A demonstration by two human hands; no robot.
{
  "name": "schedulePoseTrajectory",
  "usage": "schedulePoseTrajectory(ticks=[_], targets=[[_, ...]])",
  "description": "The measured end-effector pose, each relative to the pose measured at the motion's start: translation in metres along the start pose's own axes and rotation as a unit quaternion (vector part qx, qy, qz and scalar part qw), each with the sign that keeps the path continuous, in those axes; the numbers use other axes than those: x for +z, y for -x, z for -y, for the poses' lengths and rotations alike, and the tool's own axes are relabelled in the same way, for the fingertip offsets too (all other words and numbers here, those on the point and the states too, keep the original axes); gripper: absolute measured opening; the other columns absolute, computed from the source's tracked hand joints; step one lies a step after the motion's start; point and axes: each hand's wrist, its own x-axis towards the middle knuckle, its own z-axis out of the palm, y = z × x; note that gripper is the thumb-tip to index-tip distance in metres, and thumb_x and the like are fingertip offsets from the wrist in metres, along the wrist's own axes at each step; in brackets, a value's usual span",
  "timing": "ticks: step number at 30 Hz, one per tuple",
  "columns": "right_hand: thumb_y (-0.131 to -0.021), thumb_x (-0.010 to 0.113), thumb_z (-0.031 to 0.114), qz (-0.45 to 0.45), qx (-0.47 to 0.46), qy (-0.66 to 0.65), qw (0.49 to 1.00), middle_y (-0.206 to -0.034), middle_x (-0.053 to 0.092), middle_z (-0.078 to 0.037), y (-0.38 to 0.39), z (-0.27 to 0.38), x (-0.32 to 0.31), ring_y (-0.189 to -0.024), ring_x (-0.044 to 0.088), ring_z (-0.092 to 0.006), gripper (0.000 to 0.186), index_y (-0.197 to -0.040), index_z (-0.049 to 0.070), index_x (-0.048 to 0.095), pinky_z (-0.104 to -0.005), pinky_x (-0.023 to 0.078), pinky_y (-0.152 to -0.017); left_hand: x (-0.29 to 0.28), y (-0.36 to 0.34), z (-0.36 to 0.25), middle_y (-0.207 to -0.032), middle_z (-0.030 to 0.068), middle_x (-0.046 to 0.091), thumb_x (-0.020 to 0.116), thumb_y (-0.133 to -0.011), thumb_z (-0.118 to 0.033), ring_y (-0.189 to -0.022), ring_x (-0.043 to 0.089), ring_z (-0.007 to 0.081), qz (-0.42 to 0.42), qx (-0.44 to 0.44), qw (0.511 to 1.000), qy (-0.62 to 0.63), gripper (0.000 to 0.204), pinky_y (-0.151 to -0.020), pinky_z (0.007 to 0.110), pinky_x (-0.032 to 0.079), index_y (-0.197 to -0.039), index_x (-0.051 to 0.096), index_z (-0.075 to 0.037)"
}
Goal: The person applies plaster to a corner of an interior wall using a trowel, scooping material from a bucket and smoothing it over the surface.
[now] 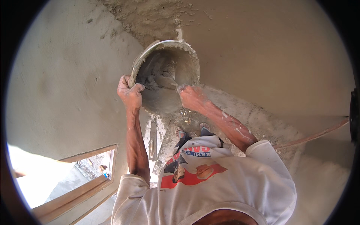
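Note:
A round bucket [139, 63] is tilted so that its mouth faces me. Wet grey mortar [154, 71] coats its inside and lies in it. My left hand [130, 92] is closed on the bucket's left rim, with the thumb toward the mouth. Inside the mouth rests the blade of a trowel [166, 81], partly in the mortar. My right hand [190, 98] is closed around the trowel's handle, which the fingers mostly hide. Both hands are smeared with mortar.
Grey plastered wall [75, 82] spreads on the left, with rough mortar [146, 18] beyond the bucket. A wooden window frame [80, 193] stands at lower left. On the debris-strewn floor lies a long flat tool [152, 140], near my feet [180, 132]. A reddish hose or cable [311, 139] runs at right.

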Motion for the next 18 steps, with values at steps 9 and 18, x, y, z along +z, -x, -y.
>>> schedulePoseTrajectory(ticks=[9, 18], targets=[[-0.089, 0.063, 0.014, 0.056, 0.104, -0.116, 0.986, -0.116, 0.071, -0.029, 0.002, -0.004, -0.026, -0.110, 0.069, -0.0473, 0.032, -0.112, -0.007, 0.069, -0.0512, 0.058, -0.096, -0.003, 0.021, -0.007, -0.075, -0.0006, 0.053, 0.063, -0.065, 0.006, -0.065, 0.044, 0.0074, 0.013, 0.070, 0.997, 0.000, 0.021, -0.060, 0.023, 0.044, -0.075, 0.049, -0.006], [-0.091, 0.070, 0.021, 0.155, 0.070, -0.234, 0.957, -0.114, 0.069, -0.035, 0.009, 0.041, -0.003, -0.112, 0.065, -0.0507, 0.044, -0.125, -0.007, 0.065, -0.0518, 0.052, -0.097, -0.009, 0.031, 0.009, -0.077, -0.0041, 0.045, 0.065, -0.061, 0.005, -0.071, 0.041, 0.0086, 0.011, -0.076, 0.992, 0.097, 0.028, -0.063, 0.025, 0.040, -0.075, 0.045, -0.009]])
